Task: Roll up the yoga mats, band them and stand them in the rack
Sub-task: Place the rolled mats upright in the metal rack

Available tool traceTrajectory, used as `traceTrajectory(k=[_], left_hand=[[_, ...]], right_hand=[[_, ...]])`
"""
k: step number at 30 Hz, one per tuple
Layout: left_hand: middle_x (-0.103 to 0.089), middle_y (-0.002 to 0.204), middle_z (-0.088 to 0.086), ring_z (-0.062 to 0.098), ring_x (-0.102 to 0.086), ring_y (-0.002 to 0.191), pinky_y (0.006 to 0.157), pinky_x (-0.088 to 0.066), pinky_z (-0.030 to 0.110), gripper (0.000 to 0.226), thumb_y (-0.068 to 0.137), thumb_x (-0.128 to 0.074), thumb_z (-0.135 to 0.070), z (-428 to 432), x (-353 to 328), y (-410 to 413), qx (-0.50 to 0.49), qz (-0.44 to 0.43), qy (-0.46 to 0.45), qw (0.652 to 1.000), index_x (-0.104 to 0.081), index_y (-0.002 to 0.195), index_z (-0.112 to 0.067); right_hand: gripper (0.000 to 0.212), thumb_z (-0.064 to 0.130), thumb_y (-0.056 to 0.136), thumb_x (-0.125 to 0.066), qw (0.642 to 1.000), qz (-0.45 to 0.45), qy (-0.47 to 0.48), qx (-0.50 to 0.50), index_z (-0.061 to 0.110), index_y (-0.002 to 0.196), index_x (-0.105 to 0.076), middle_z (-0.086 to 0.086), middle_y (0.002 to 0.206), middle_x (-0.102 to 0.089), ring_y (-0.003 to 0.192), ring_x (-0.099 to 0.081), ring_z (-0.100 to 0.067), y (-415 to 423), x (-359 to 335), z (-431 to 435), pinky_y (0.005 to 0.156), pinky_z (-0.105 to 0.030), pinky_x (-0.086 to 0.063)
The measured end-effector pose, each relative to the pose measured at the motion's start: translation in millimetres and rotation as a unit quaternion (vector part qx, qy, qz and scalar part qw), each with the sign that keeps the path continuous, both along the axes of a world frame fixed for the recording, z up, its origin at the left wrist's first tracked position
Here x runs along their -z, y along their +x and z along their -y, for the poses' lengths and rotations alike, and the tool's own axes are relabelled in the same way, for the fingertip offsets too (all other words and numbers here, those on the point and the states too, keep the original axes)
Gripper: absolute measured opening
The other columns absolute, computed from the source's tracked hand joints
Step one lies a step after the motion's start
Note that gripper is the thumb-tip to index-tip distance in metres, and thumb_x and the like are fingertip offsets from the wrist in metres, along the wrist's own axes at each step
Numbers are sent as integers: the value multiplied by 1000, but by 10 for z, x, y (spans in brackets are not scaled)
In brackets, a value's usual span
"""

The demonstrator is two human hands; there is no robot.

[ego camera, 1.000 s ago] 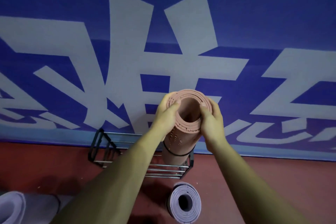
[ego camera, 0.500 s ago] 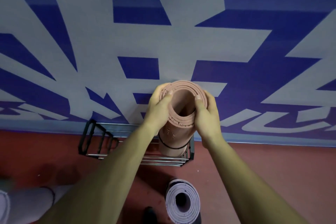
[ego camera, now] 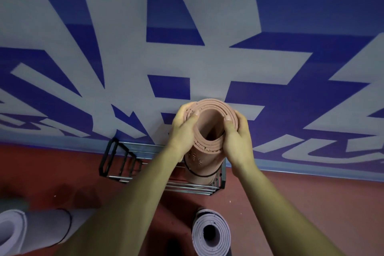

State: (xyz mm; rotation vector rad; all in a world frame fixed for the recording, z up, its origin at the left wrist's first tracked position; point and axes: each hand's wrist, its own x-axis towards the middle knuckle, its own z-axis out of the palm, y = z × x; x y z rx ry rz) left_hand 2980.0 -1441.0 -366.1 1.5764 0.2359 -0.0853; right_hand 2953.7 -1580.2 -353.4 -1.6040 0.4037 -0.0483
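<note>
The pink mat point(ego camera: 199, 160) is being held upright by its top end w/ both hands. It is being gripped from one side by the left hand point(ego camera: 182, 131) & from the other by the right hand point(ego camera: 236, 141). Thumbs are being hooked over the rolled edge and fingers are being curled round the outside. The bottom end is being stood in the right end of the wire rack point(ego camera: 116, 158), by the blue wall. A black band point(ego camera: 199, 175) is being worn low on the roll.

Whether the bottom is resting on the rack's base can't be told; it is being hidden by the roll.

Things that prob. could go wrong:
- If the mat is let go too soon, it could be tipped out, esp. if it is leaning.
- The bottom could get caught on a bar, & the light rack could be pushed over.
- The top layers look a bit loose, so they could be sprung open.
- A purple mat point(ego camera: 211, 233) is lying just in front of the rack & could be tripped on.
</note>
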Motion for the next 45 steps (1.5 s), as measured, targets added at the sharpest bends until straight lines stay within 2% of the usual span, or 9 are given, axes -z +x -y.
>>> traceTrajectory(k=[9,17,25,27,29,31,38,42,45], left_hand=[[-68,119,-15,9,-61,117,105,-50,45,31,89,-55,-45,-118,298,-74,4,5,21,1000,-61,120,-44],[-66,118,-15,-1,-60,112,100,-49,29,25,101,-60,-23,-60,925,-72,15,5,30,999,-60,123,-33],[-69,115,-17,6,-63,114,103,-50,35,28,90,-60,-34,70,1776,23,-3,0,27,1000,-61,118,-36],[-69,119,-15,8,-63,116,105,-49,36,31,91,-60,-39,92,1969,14,-13,4,26,1000,-61,121,-33],[-68,121,-12,11,-62,118,106,-48,39,37,89,-59,-46,114,2164,-3,-23,3,29,999,-61,123,-32],[-68,121,-12,11,-62,118,105,-48,41,40,88,-58,-51,139,2342,-20,-27,-5,38,999,-60,123,-33],[-67,119,-17,3,-62,115,99,-47,22,41,90,-59,-45,264,2727,-50,-26,-24,41,999,-58,127,-28],[-66,118,-20,1,-61,114,99,-48,22,43,88,-58,-50,320,2906,-33,-32,-30,55,997,-56,126,-29],[-67,119,-17,2,-61,114,100,-49,25,38,91,-59,-43,336,3028,-20,-31,-36,60,997,-56,126,-29]], right_hand=[[29,33,105,-50,1000,-20,-2,-14,37,134,-53,25,121,-60,114,-58,1,-51,272,-57,106,-39,-49],[26,29,107,-48,998,-49,3,-25,34,133,-51,23,121,-60,112,-58,4,-26,877,21,98,-27,-48],[21,32,108,-45,994,-77,-52,-64,41,127,-48,23,123,-60,114,-58,6,106,1696,163,82,-6,-45],[22,34,108,-45,992,-78,-71,-64,43,129,-47,24,125,-59,117,-57,3,112,1881,158,85,-2,-41],[32,47,106,-41,988,-85,-113,-57,43,137,-48,25,128,-55,123,-50,-3,109,2084,159,104,-17,-36],[54,60,96,-31,977,-112,-169,-63,44,145,-44,25,127,-50,123,-33,0,90,2249,170,111,-31,-19],[60,64,88,-26,966,-156,-194,-70,50,144,-44,29,104,-44,119,-23,-5,148,2573,282,115,-38,-12],[63,65,91,-23,956,-154,-238,-71,45,146,-44,19,133,-45,124,-23,-8,177,2763,313,115,-43,-10],[63,68,89,-27,953,-172,-242,-63,46,145,-45,15,134,-33,134,-24,-15,196,2934,352,117,-44,-13]])
